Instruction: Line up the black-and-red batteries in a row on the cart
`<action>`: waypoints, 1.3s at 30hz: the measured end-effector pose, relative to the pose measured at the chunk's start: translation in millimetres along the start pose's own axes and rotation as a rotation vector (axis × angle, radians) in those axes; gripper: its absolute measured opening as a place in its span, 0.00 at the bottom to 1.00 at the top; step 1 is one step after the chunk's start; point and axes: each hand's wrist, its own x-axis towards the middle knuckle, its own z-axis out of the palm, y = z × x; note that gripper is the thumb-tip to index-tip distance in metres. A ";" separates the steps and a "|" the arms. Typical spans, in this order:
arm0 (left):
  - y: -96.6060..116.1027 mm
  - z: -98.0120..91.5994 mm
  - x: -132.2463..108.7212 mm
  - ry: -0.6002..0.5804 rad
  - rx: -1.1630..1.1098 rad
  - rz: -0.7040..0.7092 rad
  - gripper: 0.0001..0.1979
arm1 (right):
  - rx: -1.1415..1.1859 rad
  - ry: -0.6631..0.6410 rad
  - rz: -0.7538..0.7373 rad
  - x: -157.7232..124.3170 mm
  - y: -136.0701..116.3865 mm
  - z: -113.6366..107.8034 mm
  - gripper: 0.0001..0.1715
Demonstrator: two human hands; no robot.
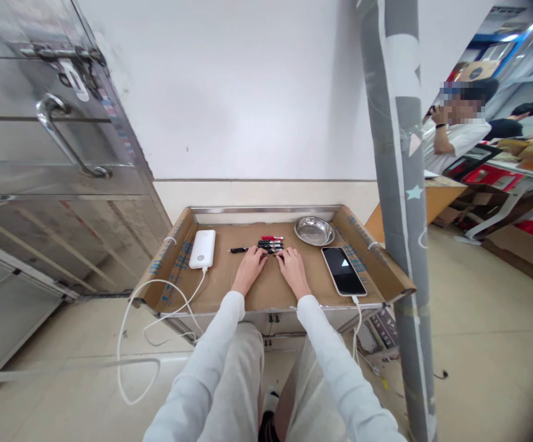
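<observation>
My left hand (249, 270) and my right hand (293, 270) rest close together on the cardboard-lined table (225, 288), fingers curled and fingertips nearly meeting. Between the fingertips lies a thin dark pen, mostly covered by the fingers; each hand pinches an end of it. Just beyond the hands, several black pens (270, 244) lie side by side, with a red pen (272, 238) at the far side of the row. Left of the row, close to my left fingers, is another black pen (237, 250).
A white power bank (202, 249) with a cable lies on the left. On the right are a round metal dish (314, 231) and a phone (344, 271) on a cable. A wrapped grey post (404, 245) stands beside the table. Another person (460, 132) sits at the far right.
</observation>
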 end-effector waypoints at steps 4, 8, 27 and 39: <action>0.6 -1.2 0.6 -0.017 -0.027 0.004 0.06 | 0.002 -0.002 -0.005 -0.6 0.0 1.1 0.12; 0.1 -1.3 1.1 -0.033 -0.074 0.000 0.06 | -0.003 0.001 0.001 -0.7 -0.8 1.3 0.13; -2.3 0.9 3.4 -0.084 -0.217 0.020 0.08 | 0.109 -0.002 0.010 -1.3 -1.4 -1.3 0.11; -6.7 3.5 4.3 -0.103 -0.257 0.038 0.08 | 0.319 -0.013 0.012 -1.3 -2.3 -0.1 0.16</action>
